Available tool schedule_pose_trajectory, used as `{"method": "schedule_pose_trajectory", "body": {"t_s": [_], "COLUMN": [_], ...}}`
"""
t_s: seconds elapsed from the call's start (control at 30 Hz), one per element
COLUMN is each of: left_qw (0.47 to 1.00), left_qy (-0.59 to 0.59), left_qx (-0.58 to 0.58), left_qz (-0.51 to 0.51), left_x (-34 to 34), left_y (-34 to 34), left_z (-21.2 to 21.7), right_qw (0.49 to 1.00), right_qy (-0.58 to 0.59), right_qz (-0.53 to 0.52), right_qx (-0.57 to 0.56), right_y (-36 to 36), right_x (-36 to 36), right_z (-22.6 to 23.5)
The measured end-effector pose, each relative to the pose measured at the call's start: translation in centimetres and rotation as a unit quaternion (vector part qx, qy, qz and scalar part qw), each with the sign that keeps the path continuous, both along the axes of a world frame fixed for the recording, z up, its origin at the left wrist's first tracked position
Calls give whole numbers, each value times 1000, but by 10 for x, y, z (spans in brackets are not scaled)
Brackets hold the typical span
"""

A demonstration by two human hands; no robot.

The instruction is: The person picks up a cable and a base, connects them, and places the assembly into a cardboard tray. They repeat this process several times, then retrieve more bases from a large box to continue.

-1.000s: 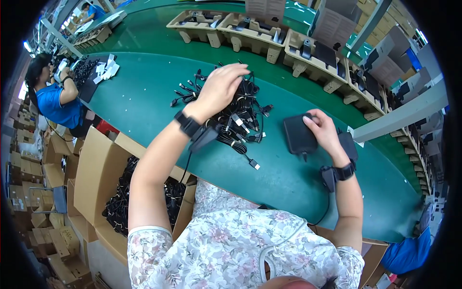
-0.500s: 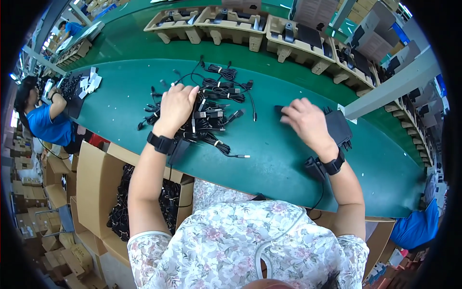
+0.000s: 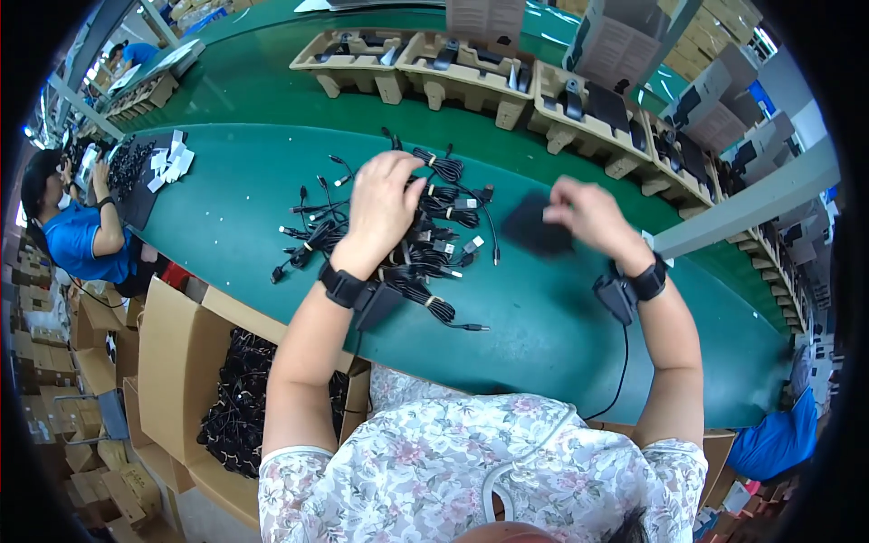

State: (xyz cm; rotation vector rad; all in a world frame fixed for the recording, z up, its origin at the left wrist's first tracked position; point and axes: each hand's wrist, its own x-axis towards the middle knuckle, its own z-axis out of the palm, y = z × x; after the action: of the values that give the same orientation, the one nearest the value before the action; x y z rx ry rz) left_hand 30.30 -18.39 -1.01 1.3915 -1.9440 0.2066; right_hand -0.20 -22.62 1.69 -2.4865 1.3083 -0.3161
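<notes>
My left hand (image 3: 384, 204) rests over a pile of bundled black cables (image 3: 441, 166), thumb apart from its curved fingers; the cables under its palm are hidden. Several light-coloured plugs stick out of the pile. To the right, my right hand (image 3: 590, 217) is closed at the edge of a flat black piece (image 3: 537, 226), smeared by motion, so its exact kind is unclear. A black strap with a small dark device sits on each wrist.
Moulded pulp trays (image 3: 534, 113) holding black parts line the far side, with printed cartons behind. A grey post (image 3: 751, 204) rises at right. An open cardboard box (image 3: 172, 362) of black cables stands below left. A co-worker in blue (image 3: 86, 235) works at far left.
My right hand has moved and now has the blurred black piece beside it; the black stack near my right wrist no longer shows. My left hand stays over the cables. The view has shifted slightly.
</notes>
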Motion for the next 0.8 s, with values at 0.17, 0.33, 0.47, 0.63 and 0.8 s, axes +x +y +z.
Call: {"method": "schedule_pose_trajectory", "body": {"t_s": [0.17, 0.33, 0.47, 0.63, 0.8], "left_qw": [970, 940, 926, 928, 920], "left_qy": [178, 298, 335, 334, 339], "left_qx": [166, 164, 170, 163, 194], "left_qz": [-2, 22, 29, 18, 26], "left_x": [11, 12, 16, 14, 19], "left_y": [-6, -4, -9, -15, -15], "left_z": [-35, -39, -43, -41, -43], "right_qw": [893, 873, 918, 956, 937], "right_qy": [-422, -440, -296, -18, -76], "right_qz": [-150, -209, -263, -209, -34], "right_qx": [44, -28, -19, -206, -340], "right_y": [-98, -201, -246, -271, -164], "right_x": [53, 89, 97, 64, 148], "right_z": [43, 39, 17, -19, -1]}}
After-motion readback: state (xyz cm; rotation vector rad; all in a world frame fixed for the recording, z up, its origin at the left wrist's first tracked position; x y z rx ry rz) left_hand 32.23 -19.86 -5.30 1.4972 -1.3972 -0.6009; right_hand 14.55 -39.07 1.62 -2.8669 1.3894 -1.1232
